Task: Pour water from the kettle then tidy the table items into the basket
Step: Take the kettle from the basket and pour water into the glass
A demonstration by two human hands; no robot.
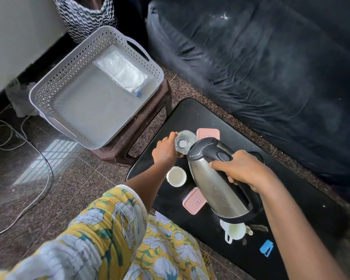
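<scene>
My right hand [241,168] grips the black handle of a steel kettle [214,182], which is tilted with its spout over a clear glass [184,142]. My left hand [166,150] is wrapped around the left side of that glass on the black table [303,199]. A white cup [176,176] stands just below my left hand. One pink-lidded box [208,133] sits beyond the glass, another pink-lidded box [193,201] lies beside the kettle. A white mug [235,230] and a small blue object [266,247] sit near the front. The grey basket [48,89] rests on a stool at left.
A clear plastic packet [123,71] lies inside the basket. The brown stool [145,126] under it touches the table's left corner. A dark sofa [271,67] runs along the far right. White cables [28,178] trail over the floor at left.
</scene>
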